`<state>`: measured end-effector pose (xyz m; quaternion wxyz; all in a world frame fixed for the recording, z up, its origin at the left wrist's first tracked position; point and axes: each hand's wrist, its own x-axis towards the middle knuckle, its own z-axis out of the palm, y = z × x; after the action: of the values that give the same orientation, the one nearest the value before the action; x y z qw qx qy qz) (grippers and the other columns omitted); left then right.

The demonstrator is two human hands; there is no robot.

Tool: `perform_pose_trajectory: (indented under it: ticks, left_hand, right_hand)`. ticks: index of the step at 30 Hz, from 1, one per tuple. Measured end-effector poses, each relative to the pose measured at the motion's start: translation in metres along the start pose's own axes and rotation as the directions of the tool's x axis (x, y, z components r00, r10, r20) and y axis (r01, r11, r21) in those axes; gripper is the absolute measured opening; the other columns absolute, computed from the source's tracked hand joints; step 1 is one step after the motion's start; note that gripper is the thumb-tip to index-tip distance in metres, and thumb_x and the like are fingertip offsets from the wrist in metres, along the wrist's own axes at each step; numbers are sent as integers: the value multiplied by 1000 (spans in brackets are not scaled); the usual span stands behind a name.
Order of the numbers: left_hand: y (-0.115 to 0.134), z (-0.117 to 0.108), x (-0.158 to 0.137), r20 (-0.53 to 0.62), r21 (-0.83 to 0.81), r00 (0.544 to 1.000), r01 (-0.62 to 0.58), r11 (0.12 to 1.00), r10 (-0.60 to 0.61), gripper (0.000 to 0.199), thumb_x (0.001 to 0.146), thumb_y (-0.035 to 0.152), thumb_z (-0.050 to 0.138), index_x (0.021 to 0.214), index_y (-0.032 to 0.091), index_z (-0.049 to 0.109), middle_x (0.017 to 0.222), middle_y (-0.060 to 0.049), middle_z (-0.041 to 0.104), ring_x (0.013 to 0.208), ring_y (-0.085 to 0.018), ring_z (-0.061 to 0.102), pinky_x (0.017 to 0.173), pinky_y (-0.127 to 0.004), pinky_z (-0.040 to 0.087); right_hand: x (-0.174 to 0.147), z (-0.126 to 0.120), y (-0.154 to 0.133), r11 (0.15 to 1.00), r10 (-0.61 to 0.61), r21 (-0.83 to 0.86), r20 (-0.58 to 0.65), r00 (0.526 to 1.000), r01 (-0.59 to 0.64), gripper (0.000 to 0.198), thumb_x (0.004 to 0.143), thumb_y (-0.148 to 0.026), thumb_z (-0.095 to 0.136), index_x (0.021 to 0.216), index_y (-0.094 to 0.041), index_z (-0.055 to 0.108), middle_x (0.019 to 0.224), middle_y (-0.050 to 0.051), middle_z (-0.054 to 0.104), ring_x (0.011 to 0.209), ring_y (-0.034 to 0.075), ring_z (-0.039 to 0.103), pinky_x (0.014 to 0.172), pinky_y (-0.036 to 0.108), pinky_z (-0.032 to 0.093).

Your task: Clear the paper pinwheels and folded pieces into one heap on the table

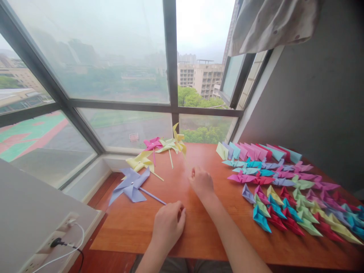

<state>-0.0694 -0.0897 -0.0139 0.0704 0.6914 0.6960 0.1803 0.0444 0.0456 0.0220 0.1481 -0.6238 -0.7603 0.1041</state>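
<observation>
My left hand [170,223] rests on the table as a loose fist, with nothing showing in it. Right beside its knuckles ends the stick of a purple paper pinwheel [132,184]. Farther forward, my right hand [201,184] is curled closed, and nothing sticks out of it. Beyond that hand stands a yellow pinwheel [179,140], seen nearly edge-on, its stick not visible. A pale green pinwheel [169,145], a pink pinwheel [152,143] and another yellow pinwheel [140,161] lie along the table's left and far side.
Rows of folded paper boats [287,208], paper cranes [270,170] and other folded pieces [250,151] cover the right of the wooden table [136,231]. Windows stand behind, a curtain [275,26] hangs above right. Plugs and cables [58,242] are on the low left wall.
</observation>
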Motion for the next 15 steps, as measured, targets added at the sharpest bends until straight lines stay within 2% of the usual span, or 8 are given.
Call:
perform_pose_trajectory:
  ticks: [5, 9, 12, 15]
  left_hand:
    - [-2, 1, 0, -4, -6, 1000, -12, 1000, 11, 15, 90, 23, 46, 81, 22, 58, 74, -4, 66, 72, -21, 62, 64, -30, 36]
    - [-3, 2, 1, -3, -10, 1000, -10, 1000, 10, 17, 91, 23, 46, 81, 21, 59, 77, -6, 68, 74, -22, 62, 66, -31, 37]
    - [-3, 2, 0, -5, -38, 1000, -29, 999, 28, 16, 92, 22, 45, 88, 21, 61, 81, -6, 69, 76, -22, 63, 68, -31, 39]
    - [-2, 1, -1, 10, -23, 1000, -17, 1000, 18, 17, 92, 21, 44, 85, 21, 59, 80, -5, 68, 76, -22, 62, 68, -30, 39]
  right_hand:
    - [-1, 1, -36, 992, -123, -29, 4, 992, 123, 15, 93, -24, 47, 100, -21, 59, 99, 6, 66, 86, 16, 65, 67, 23, 44]
    - [0, 9, -55, 964, -260, -39, 76, 963, 263, 17, 95, -28, 46, 104, -21, 58, 102, 8, 65, 87, 17, 66, 67, 25, 46]
    - [-4, 14, -56, 949, -313, 6, 95, 945, 314, 18, 94, -32, 47, 100, -21, 60, 99, 6, 67, 85, 18, 66, 66, 25, 45]
    - [-11, 16, -42, 954, -299, 45, 98, 949, 296, 18, 94, -29, 46, 95, -22, 62, 96, 4, 69, 84, 17, 66, 67, 25, 43]
